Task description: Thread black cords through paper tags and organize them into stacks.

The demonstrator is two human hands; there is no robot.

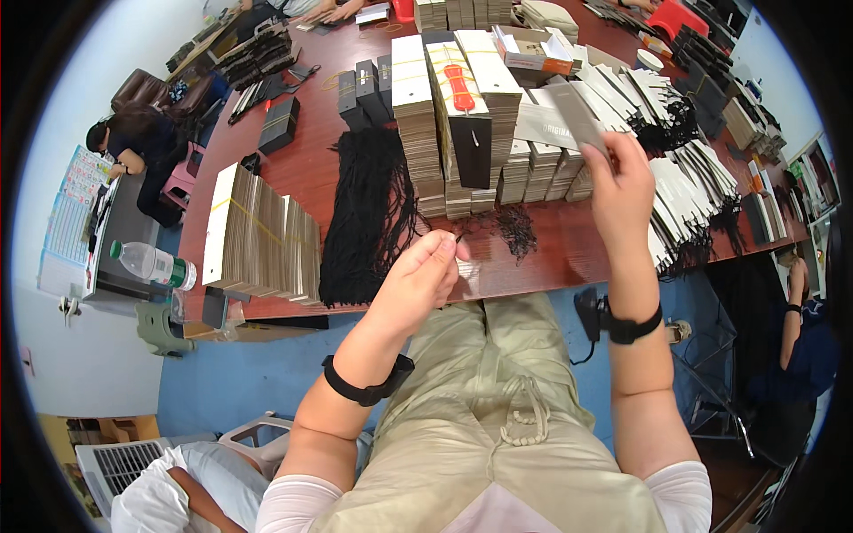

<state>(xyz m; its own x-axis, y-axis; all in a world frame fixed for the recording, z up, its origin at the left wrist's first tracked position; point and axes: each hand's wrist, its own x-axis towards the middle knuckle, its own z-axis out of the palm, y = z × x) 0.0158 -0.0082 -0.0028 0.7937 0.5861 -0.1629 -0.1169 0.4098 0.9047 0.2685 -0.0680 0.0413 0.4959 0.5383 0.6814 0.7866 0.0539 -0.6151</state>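
Note:
My right hand [624,182] is raised above the table's near right part, pinching a narrow grey card tag [573,114] between thumb and fingers. My left hand [426,269] is closed in a pinch near the table's front edge; what its fingertips hold, if anything, is too small to make out. Left of it lies a thick bundle of black cords [366,213]. A small tangle of black cord [515,233] rests between my hands. Behind it stand tall banded stacks of card tags [411,115], and a red-handled tool with a thin metal tip [459,89] lies on top of them.
More banded tags [258,235] stand at the left. White tags with black cords [689,200] spread at the right. An open carton [538,51] is at the back. A water bottle [153,265] is beside the table's left edge. Other people sit around.

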